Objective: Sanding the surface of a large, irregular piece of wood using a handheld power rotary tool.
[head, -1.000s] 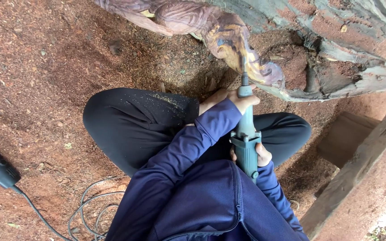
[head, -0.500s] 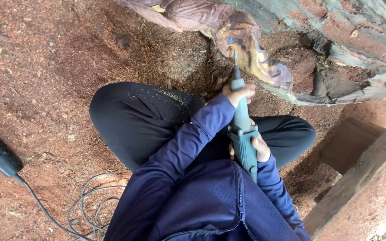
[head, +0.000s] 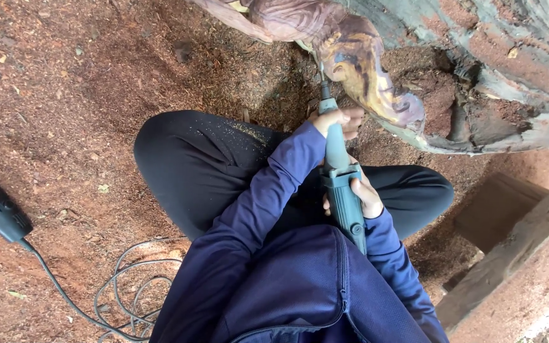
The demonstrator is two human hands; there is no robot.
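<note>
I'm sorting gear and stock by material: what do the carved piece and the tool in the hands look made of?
The carved piece looks like raw wood: swirling yellow and brown grain, a matte unfinished surface, reddish sawdust around it. The grinder seems to have a teal plastic body with a duller grey neck, probably metal, though that is hard to tell.

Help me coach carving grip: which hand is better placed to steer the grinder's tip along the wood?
Probably the left hand: it wraps the grinder near the tip, right beside the carved wood. The right hand holds the body farther back, by the lap.
</note>
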